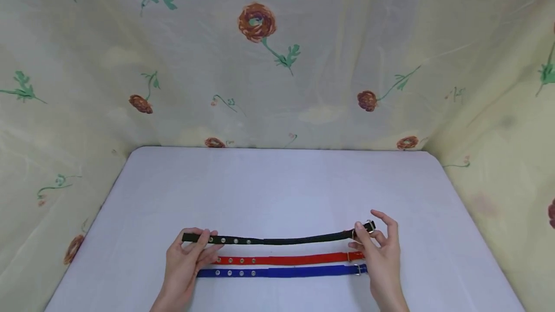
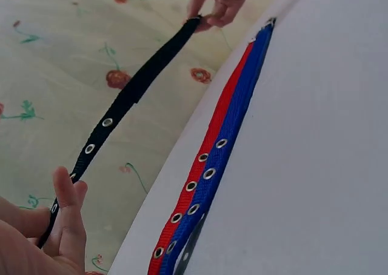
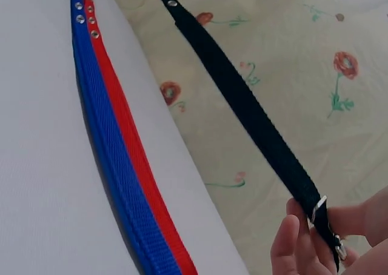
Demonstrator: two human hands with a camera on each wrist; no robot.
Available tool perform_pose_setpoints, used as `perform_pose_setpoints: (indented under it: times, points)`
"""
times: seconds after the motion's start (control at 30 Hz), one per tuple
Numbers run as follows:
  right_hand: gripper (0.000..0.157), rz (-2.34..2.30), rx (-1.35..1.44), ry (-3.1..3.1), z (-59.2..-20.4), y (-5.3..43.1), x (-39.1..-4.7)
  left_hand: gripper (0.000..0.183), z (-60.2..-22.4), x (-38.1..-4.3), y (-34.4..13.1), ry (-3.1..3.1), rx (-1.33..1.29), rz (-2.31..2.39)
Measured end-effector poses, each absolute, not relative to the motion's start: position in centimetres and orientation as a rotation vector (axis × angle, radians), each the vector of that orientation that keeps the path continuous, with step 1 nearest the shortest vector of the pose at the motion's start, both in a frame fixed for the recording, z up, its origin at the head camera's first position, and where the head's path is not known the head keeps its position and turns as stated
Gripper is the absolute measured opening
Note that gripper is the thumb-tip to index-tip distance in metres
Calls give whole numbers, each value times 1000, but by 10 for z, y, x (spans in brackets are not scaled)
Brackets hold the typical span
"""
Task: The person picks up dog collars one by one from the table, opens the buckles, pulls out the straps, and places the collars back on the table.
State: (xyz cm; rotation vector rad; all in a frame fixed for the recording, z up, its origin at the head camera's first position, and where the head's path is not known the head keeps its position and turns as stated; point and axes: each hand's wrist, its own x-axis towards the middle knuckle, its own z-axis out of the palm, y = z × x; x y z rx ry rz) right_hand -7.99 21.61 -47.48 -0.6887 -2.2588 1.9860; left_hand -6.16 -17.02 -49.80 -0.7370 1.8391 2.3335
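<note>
Stretched between both hands is a black collar (image 1: 299, 241), a flat webbing strap with metal eyelets at its left end and a metal buckle (image 1: 369, 226) at its right. My left hand (image 1: 182, 258) pinches the eyelet end between thumb and fingers. At the buckle end, my right hand (image 1: 383, 256) grips the strap between thumb and fingers, its index finger raised. The strap is held above the table, sagging slightly. Below it lie a red collar (image 1: 303, 258) and a blue collar (image 1: 312, 271), side by side, their ends partly hidden by the hands.
A white table (image 1: 277, 191) spreads under everything, with rounded far corners. Cream curtains (image 1: 321, 100) printed with brown-red flowers stand behind it and on both sides. In the left wrist view a greyish strip (image 2: 189, 251) shows beside the blue collar.
</note>
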Motion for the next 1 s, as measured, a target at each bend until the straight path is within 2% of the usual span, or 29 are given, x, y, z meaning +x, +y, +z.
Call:
perform_pose_setpoints:
  times: [0.13, 0.47, 0.7, 1.0]
  points:
    - [59, 1897, -733, -2330, -480, 219, -84, 31, -496, -66, -174, 1939, -728, 2234]
    - [40, 1579, -803, -2414, -493, 231, -87, 31, -494, -70, -184, 2300, -586, 1802]
    - [38, 1182, -747, -2536, -501, 237, -90, 29, -488, -70, -189, 2604, -589, 1462]
    - [36, 902, -604, -2753, -516, 242, -94, 31, -493, -72, -189, 2823, -504, 1147]
